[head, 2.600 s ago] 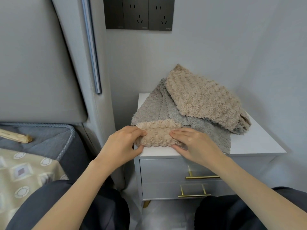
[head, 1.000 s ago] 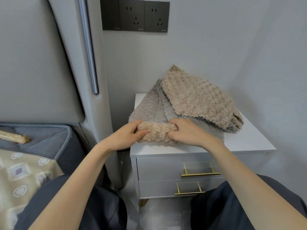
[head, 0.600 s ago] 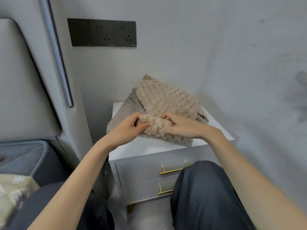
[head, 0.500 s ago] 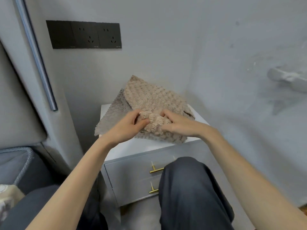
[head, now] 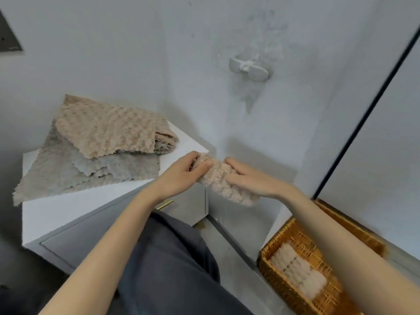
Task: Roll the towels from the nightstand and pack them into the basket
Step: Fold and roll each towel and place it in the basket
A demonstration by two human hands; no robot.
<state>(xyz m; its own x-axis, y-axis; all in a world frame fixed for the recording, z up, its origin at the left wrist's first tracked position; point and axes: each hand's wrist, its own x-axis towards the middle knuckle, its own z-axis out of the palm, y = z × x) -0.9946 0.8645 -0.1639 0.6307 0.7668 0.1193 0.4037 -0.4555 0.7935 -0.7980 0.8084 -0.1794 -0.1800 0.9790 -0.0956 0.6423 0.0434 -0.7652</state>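
Room: pale grey walls are meeting in a corner in the head view. A white nightstand (head: 68,210) is sitting out at 9 o'clock, and a little white wall hook (head: 248,69) is hanging up around 1 o'clock.
Basket: a wicker basket (head: 278,286) is sitting on the floor down at 4 o'clock. One packed roll (head: 297,271) is already lying inside it, a bit blurry.
Step in hand: looks to me like the carry-over. The rolling seems done on this one, and it's heading from nightstand to basket.
Where it is: the rolled towel (head: 218,178) is hanging in the air near dead centre, just off the nightstand's 3 o'clock corner. It's well above the basket and touching neither.
Left hand: the left hand (head: 181,176) is wrapping round the roll's 10 o'clock end, with the thumb lying across the top.
Right hand: the right hand (head: 250,180) is gripping the 4 o'clock end with fingers curling over it, so neither hand is free.
How it's looking: tan and bobbly, sitting as a stubby, fairly tight log tilting down toward 4 o'clock. The loose edge isn't showing, so I can't tell where the flap is sitting.
Pile waiting: a beige folded towel (head: 106,130) is lying on a grey towel (head: 91,169) spread flat on the nightstand. Can't tell how many layers are hiding in there.
Next move: I'd say it's calling for lowering toward 4 o'clock and tucking this roll in right beside the packed one. Probably worth squeezing both ends so nothing is springing open.
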